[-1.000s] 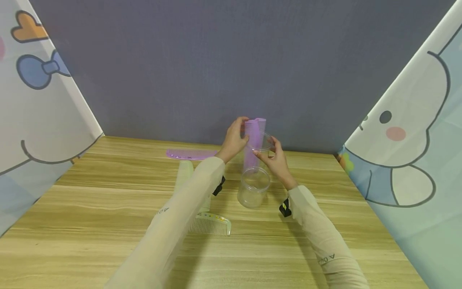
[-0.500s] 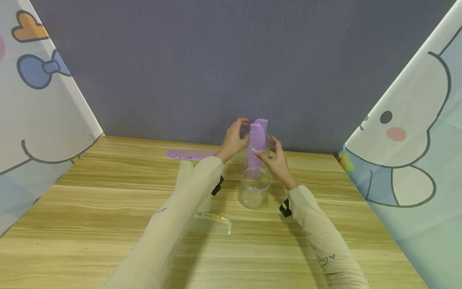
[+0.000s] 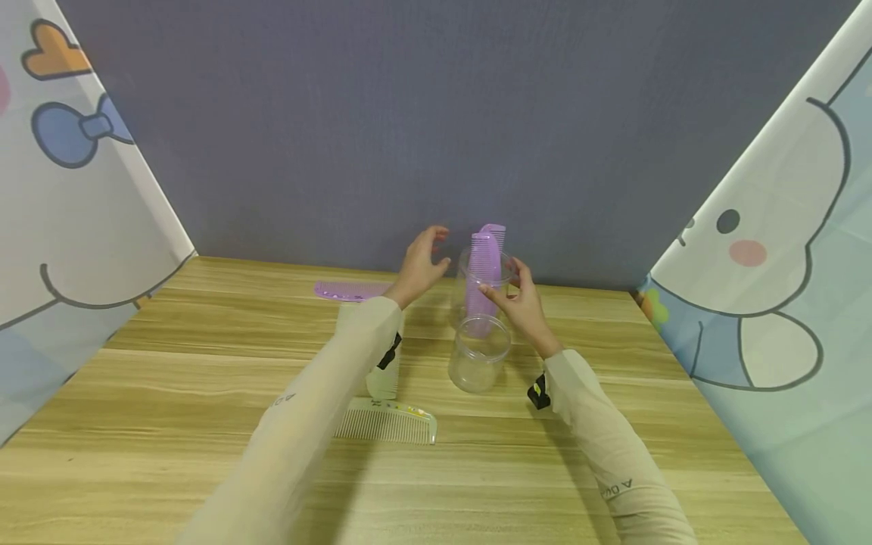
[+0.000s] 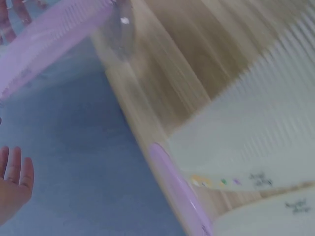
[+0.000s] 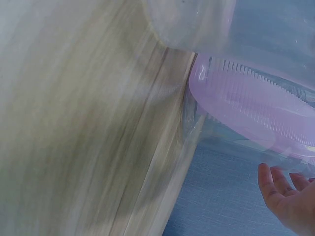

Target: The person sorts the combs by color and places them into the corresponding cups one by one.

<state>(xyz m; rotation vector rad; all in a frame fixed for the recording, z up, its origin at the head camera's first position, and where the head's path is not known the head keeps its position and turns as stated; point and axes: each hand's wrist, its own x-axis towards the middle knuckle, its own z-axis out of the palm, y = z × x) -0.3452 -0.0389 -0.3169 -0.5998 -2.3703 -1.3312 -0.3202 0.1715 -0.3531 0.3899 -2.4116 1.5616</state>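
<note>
Two purple combs [image 3: 485,261] stand upright in the rear clear plastic jar [image 3: 461,291], their upper ends above its rim. My right hand [image 3: 524,306] grips that jar from the right, thumb in front and fingers behind near the rim. In the right wrist view, one purple comb [image 5: 246,98] shows through the jar wall. Just left of the jar, my left hand [image 3: 418,269] is held apart from it, fingers loosely bent around nothing. Beneath the left forearm lie a purple comb [image 3: 346,291] and pale green combs [image 3: 395,425], partly hidden by the sleeve.
A second clear jar [image 3: 470,372] stands in front of the rear one, with nothing seen inside. A dark grey panel [image 3: 409,136] rises along the table's back edge. Cartoon-printed sheets [image 3: 763,250] flank both sides of the wooden table [image 3: 579,469].
The purple comb in my left hand has gone down into the rear jar and been let go. The left hand has since drawn back leftward. My right hand stays on the jar.
</note>
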